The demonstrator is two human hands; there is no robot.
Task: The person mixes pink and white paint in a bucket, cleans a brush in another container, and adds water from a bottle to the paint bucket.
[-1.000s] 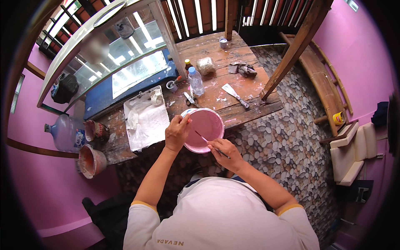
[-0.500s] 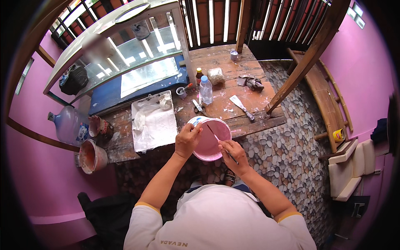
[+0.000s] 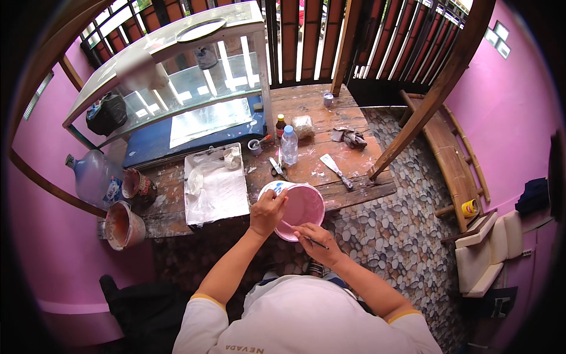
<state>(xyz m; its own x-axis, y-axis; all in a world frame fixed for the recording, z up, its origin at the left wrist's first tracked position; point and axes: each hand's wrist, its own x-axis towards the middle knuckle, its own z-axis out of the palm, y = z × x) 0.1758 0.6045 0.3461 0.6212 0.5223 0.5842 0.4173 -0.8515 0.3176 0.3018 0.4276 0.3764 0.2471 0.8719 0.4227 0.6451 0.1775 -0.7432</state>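
Bright daylight enters through the slatted wall, glaring off glass; fisheye edges bend and darken.

We have a single view, taken from a fisheye camera on the person's head, and we look almost straight down over the white-shirted shoulders at the lower edge. The forearms come in from below and reach up toward the middle, so we sit close above the hands. The view faces forward across the wooden table to the slatted wall at the top. Straight edges bow toward the dark round rim, where detail is perhaps too bent to trust. Pink walls close both sides.
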